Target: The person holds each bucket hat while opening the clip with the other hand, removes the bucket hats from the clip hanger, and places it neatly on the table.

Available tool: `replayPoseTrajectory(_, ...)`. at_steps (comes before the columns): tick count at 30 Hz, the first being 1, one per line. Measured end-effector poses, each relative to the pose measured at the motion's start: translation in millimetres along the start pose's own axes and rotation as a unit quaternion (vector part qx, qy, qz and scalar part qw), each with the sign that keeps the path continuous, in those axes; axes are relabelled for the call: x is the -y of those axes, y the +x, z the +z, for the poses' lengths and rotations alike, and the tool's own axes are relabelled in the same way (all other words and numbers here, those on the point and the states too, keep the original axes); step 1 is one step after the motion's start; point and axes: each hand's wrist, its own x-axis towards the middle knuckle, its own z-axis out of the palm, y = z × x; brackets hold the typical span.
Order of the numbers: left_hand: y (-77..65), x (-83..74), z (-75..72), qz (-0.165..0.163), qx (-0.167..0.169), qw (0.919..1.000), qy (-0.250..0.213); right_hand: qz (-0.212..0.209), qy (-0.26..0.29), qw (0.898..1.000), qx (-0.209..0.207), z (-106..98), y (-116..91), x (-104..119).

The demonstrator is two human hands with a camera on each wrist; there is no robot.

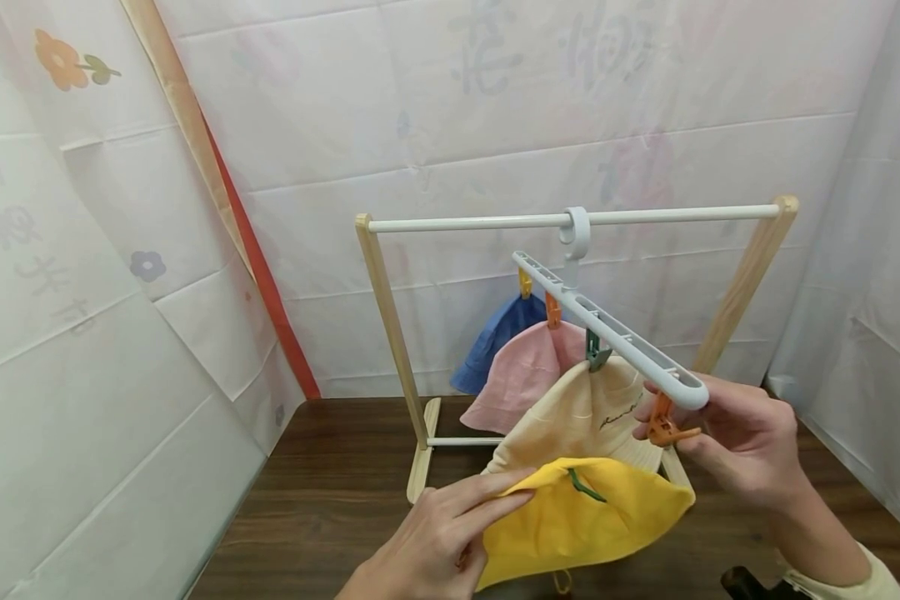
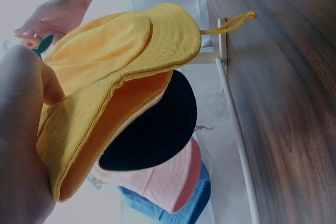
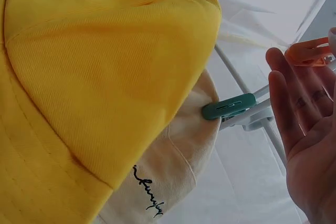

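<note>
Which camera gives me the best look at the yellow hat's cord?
The left wrist view: there the cord extends past the brim, loop and all. The head view shows only a small piece below the brim; the right wrist view shows none of it.

Starting with a bare left hand [image 1: 441,527] and a bare right hand [image 1: 753,446], slim-fingered both. Over to the right arm now: wearing a pale cream sleeve [image 1: 879,578], plain in colour, stopping short of the wrist. And there, right beside it, showing a black piece [image 1: 753,585], rounded at the tip, cut off by the bottom of the head view, too partly seen to name. Catching that sleeve again in the left wrist view, pale at the top edge.
</note>
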Motion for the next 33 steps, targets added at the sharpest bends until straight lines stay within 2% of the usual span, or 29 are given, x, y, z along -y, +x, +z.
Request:
replayPoseTrajectory(18, -6.1, 0.3, -3.0, -0.007, 0.011, 0.9999, -0.001, 0.007, 0.018, 1.0, -0.012, -5, 0, 4)
replayPoseTrajectory(27, -11.3, 1.4, -3.2, -0.022, 0.004, 0.9998, -0.001, 0.001, 0.026, 1.0, -0.009, -6, 2, 5)
replayPoseTrajectory(33, -14.7, 3.8, -4.3, -0.017, -0.011, 0.9998, 0.004, -0.007, 0.034, 0.999, -0.016, -7, 2, 6)
